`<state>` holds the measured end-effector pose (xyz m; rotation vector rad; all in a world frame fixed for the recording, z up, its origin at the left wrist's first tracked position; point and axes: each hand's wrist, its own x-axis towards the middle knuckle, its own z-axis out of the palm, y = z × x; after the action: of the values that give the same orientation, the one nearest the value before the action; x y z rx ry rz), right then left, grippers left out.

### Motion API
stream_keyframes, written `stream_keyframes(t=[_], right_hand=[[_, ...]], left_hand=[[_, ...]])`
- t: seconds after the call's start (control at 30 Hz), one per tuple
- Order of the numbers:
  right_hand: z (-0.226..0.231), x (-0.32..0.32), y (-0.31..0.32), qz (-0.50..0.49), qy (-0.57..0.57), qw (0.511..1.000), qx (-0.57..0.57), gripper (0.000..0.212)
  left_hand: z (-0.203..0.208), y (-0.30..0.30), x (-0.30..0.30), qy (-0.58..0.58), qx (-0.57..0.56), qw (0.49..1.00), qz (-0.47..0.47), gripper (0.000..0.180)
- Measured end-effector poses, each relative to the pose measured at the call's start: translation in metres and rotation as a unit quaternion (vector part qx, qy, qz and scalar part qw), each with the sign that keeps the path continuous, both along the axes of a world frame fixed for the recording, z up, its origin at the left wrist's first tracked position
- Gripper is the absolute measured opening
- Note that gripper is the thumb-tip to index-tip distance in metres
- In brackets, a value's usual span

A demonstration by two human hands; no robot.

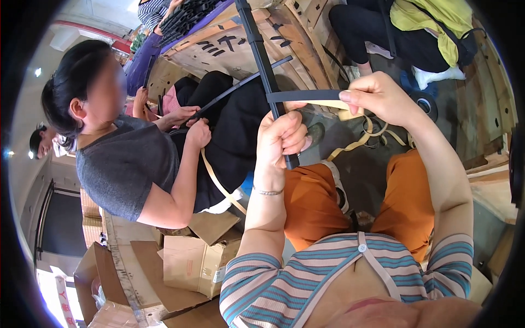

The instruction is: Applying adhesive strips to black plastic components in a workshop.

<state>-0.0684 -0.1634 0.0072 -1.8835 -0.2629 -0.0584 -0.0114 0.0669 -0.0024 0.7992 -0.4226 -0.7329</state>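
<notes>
My left hand is wrapped round the lower part of a long black bar, which stands tilted and runs out past the top edge. A flat black foam-like strip crosses the bar just above that hand and stretches taut to the right. Its far end is pinched between the thumb and fingers of my right hand. Along the strip's lower edge shows a cream-yellow backing. A loose yellow ribbon curls below my right hand, over the floor.
On the left a co-worker holds a thin dark bar. A wooden crate stands ahead. A dark tape roll lies at right, near a person in black trousers. Cardboard boxes are at lower left.
</notes>
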Motion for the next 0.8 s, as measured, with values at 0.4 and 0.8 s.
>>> stream_keyframes(t=[0.4, 0.8], right_hand=[[0.019, -0.032, -0.004, 0.003, -0.159, 0.987, 0.012, 0.032], [0.003, -0.018, -0.004, 0.045, -0.116, 0.992, 0.031, 0.033]], left_hand=[[0.002, 0.007, -0.005, 0.034, -0.105, 0.977, -0.184, 0.019], [0.008, -0.009, -0.021, 0.131, -0.307, 0.859, -0.388, 0.009]])
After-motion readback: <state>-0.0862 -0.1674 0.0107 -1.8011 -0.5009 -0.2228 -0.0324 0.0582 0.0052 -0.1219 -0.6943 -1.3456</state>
